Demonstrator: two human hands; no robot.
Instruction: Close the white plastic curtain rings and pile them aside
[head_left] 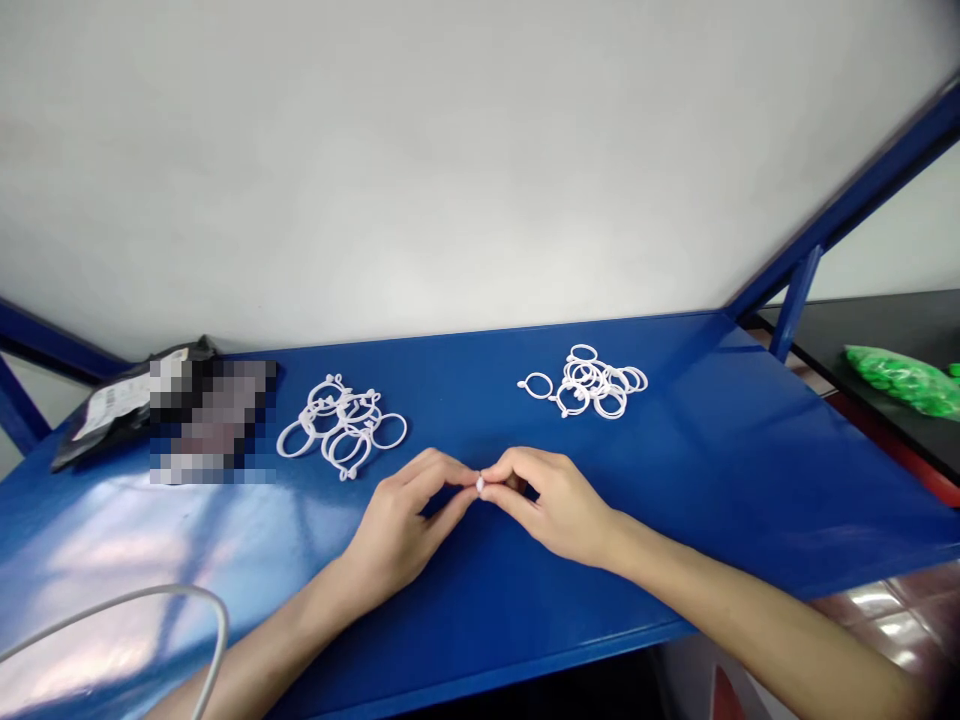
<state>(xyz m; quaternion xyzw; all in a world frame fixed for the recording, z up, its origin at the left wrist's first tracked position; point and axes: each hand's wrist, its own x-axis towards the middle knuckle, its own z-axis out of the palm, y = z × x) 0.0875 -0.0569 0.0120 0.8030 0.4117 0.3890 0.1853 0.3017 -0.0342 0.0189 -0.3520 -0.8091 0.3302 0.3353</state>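
Note:
My left hand [405, 520] and my right hand [551, 500] meet fingertip to fingertip over the middle of the blue table [720, 470]. Both pinch the same small white plastic ring [480, 483], mostly hidden between the fingers. A pile of larger white rings [341, 425] lies left of centre, just beyond my left hand. A tighter pile of smaller-looking white rings [592, 382] lies further back to the right of my right hand.
A dark packet with a white label [127, 405] lies at the table's back left, partly blurred. A white cable [150, 610] curves across the front left corner. A green bag [904, 375] sits on a dark bench at right. Blue frame struts [847, 205] rise at the right.

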